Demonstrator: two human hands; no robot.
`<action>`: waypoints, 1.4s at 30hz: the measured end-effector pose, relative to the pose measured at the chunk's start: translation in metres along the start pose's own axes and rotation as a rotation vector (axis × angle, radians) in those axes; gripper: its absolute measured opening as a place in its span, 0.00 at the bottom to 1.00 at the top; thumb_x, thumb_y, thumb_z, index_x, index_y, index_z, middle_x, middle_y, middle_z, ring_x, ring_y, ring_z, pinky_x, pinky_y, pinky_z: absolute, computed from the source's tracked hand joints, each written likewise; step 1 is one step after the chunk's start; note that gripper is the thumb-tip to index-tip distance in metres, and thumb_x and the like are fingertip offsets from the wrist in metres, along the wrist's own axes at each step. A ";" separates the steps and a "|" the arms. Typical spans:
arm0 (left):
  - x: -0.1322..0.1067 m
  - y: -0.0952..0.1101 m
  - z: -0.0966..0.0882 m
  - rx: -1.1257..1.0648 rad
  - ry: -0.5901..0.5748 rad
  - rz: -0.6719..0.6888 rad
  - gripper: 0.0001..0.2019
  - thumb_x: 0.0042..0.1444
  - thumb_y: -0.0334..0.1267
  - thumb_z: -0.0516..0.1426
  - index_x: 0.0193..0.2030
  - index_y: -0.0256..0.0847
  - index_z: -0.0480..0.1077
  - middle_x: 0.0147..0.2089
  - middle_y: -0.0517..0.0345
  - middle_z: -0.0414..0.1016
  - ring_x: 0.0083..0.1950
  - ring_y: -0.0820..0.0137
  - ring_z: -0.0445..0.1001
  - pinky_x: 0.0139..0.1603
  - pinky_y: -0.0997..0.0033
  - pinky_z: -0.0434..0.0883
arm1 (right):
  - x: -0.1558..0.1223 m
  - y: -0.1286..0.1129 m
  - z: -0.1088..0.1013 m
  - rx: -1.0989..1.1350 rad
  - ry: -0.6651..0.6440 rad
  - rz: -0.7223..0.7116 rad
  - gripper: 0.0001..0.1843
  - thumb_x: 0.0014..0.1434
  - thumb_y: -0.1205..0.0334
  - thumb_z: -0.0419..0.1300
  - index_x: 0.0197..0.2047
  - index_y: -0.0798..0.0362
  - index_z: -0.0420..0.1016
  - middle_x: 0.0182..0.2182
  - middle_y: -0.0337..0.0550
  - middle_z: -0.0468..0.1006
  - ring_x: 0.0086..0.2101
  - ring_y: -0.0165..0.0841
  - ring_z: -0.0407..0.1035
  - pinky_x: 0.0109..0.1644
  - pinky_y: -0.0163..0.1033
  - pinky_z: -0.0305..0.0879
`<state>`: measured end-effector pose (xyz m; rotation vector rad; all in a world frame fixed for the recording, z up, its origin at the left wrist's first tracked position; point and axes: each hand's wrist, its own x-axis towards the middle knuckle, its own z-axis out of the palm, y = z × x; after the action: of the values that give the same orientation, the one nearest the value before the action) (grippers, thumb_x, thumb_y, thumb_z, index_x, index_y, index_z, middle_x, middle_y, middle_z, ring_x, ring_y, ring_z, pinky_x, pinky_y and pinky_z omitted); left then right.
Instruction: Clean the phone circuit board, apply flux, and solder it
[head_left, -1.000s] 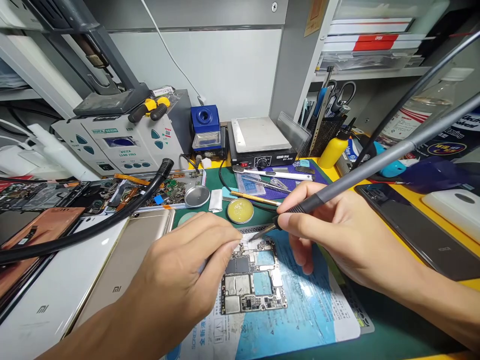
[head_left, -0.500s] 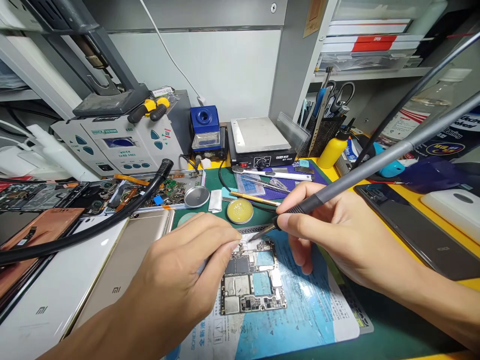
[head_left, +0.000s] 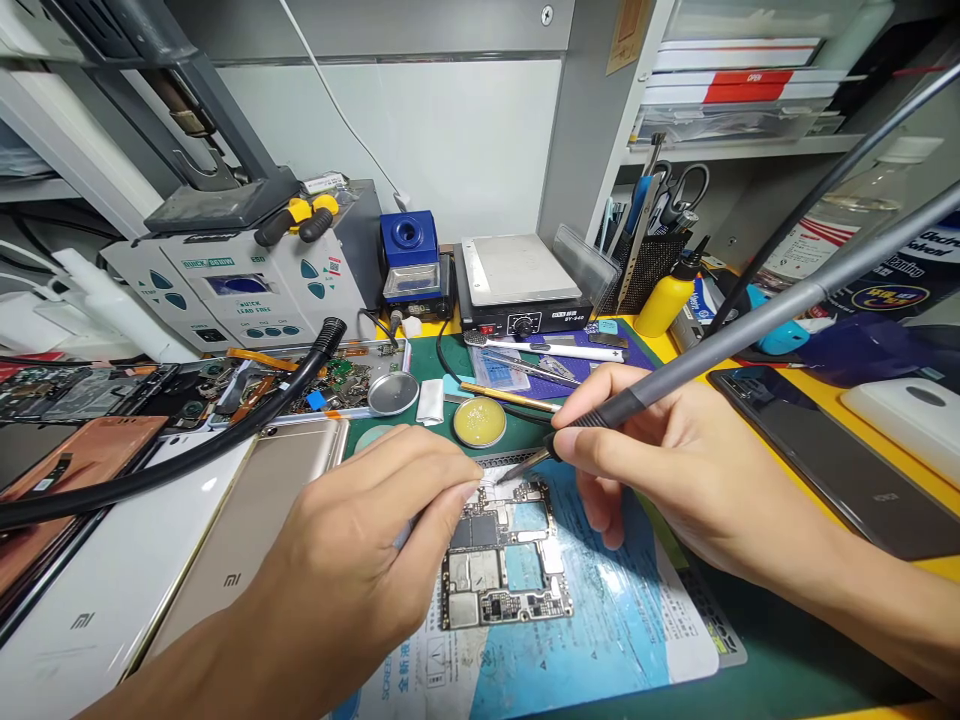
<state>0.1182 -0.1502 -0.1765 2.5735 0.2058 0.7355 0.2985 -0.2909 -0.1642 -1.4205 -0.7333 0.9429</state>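
circuit board [head_left: 504,560] on printed sheet [head_left: 630,620]; flux tin [head_left: 480,421] behind; phones [head_left: 150,570] left

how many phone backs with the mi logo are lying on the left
2: a white phone back at the far left edge, and a gold phone back beside it, partly under the left hand. Others may be hidden.

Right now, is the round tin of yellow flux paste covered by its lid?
No, the flux tin sits open, yellow paste showing, with a silver lid lying beside it.
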 end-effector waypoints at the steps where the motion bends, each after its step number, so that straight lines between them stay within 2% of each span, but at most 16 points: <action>1: 0.000 0.000 0.000 0.000 -0.001 0.001 0.09 0.65 0.27 0.57 0.40 0.42 0.78 0.39 0.64 0.80 0.41 0.78 0.77 0.45 0.82 0.71 | 0.000 0.000 0.000 0.000 -0.002 -0.001 0.10 0.55 0.65 0.71 0.34 0.50 0.73 0.14 0.33 0.74 0.14 0.30 0.68 0.17 0.30 0.67; 30: 0.001 -0.001 0.000 -0.020 -0.002 0.009 0.08 0.66 0.27 0.57 0.39 0.41 0.78 0.38 0.64 0.79 0.41 0.80 0.76 0.46 0.84 0.69 | 0.000 0.002 -0.001 -0.011 -0.012 -0.016 0.06 0.60 0.64 0.68 0.36 0.51 0.73 0.15 0.33 0.74 0.15 0.30 0.68 0.18 0.32 0.68; 42: -0.003 -0.001 0.001 -0.025 -0.008 -0.008 0.08 0.67 0.27 0.57 0.40 0.41 0.78 0.38 0.64 0.79 0.41 0.79 0.75 0.45 0.81 0.70 | -0.001 0.001 -0.001 -0.016 -0.008 -0.005 0.06 0.60 0.65 0.68 0.35 0.51 0.73 0.15 0.34 0.74 0.16 0.31 0.68 0.18 0.32 0.68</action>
<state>0.1166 -0.1505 -0.1789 2.5501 0.2033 0.7204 0.2987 -0.2919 -0.1648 -1.4286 -0.7512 0.9411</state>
